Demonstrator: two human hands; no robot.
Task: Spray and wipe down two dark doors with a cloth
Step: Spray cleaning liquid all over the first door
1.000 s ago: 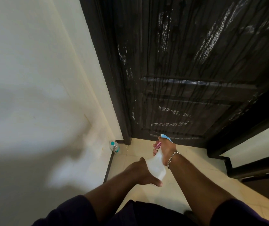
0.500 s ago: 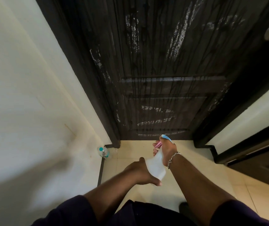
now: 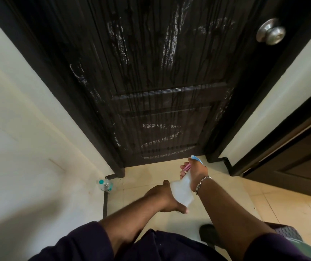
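Knob [image 3: 271, 32] newly in view | both hands, left hand [image 3: 165, 199], right hand [image 3: 193, 169], grip one spray bottle [image 3: 182, 192] | two doors [image 3: 160, 76]

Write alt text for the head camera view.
Both hands hold a translucent plastic spray bottle before a wet, streaked dark wooden door: right hand at the trigger, left hand gripping its base. A small clear bottle stands by the wall.

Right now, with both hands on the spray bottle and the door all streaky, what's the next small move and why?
Probably free the left hand from the spray bottle and fetch a cloth; none shows in this view. The dark door already carries drip lines and whitish smears down to its lower panel, so it looks sprayed enough. The right hand alone can hold the bottle by its neck.
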